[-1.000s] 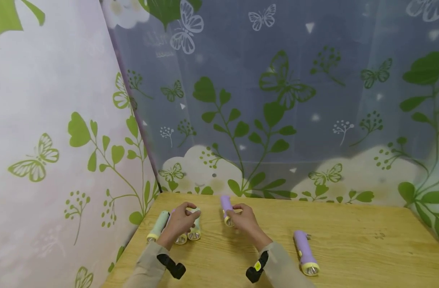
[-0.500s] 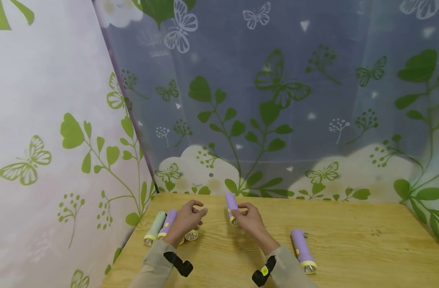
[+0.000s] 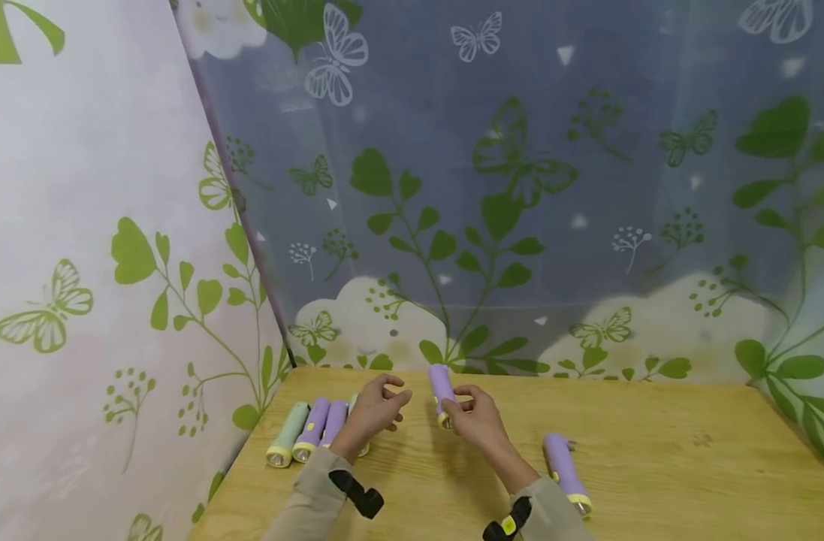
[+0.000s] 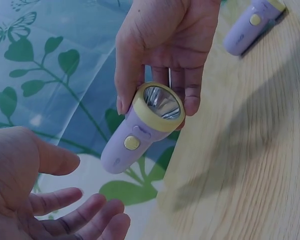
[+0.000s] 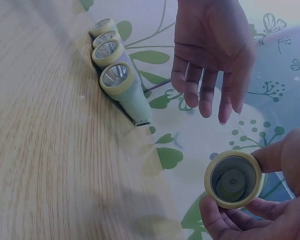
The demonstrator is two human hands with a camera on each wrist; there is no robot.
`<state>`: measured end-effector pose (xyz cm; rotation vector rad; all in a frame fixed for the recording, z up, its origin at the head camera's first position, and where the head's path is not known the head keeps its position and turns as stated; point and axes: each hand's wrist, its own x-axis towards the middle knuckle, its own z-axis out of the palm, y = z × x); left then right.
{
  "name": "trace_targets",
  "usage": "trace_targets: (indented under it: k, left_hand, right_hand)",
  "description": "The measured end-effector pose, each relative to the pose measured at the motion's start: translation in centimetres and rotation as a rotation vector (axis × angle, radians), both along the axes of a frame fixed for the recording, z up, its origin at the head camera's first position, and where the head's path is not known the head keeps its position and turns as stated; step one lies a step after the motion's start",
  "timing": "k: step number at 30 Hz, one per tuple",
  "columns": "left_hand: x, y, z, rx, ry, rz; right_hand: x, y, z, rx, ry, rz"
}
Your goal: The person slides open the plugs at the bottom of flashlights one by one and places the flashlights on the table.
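My right hand [image 3: 481, 422] pinches a purple flashlight [image 4: 135, 131] by its yellow lens end, thumb on one side and fingers on the other. In the left wrist view its yellow button faces up and its tail points toward my left hand. The right wrist view looks straight into its lens ring [image 5: 233, 179]. My left hand [image 3: 376, 409] hovers to the left of it, fingers loosely bent and holding nothing. Partly behind that hand, a row of green and purple flashlights [image 3: 312, 430] lies side by side on the table, lens ends toward me.
Another purple flashlight [image 3: 564, 472] lies alone on the wooden table [image 3: 668, 451], right of my right forearm. A printed cloth wall [image 3: 412, 225] rises along the table's back edge, and a pale one [image 3: 53, 421] stands at the left.
My left hand has moved right, off the row of flashlights, uncovering more of them. My right hand has shifted slightly right with the held purple flashlight.
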<state>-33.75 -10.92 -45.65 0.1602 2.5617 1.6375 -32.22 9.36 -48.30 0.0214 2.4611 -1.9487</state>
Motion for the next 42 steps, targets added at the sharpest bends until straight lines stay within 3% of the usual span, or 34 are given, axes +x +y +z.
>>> trace_targets:
  k: [14,20,27,42]
  left_hand:
    - [-0.8,4.0,-0.1,0.142,-0.014,-0.010]
    - [-1.4,5.5,0.4,0.221,-0.018,-0.012]
    - [-2.0,6.4,0.4,0.268,0.004,0.021]
    - [-2.0,7.3,0.5,0.301,-0.035,-0.020]
  right_hand:
    - [1.8,1.3,0.6,-0.014,0.035,0.019]
    - [2.3,1.6,1.1,-0.039,0.046,0.018]
    - [2.9,2.0,1.5,-0.042,0.055,-0.005]
    - [3.8,3.0,2.4,-0.066,0.038,0.020]
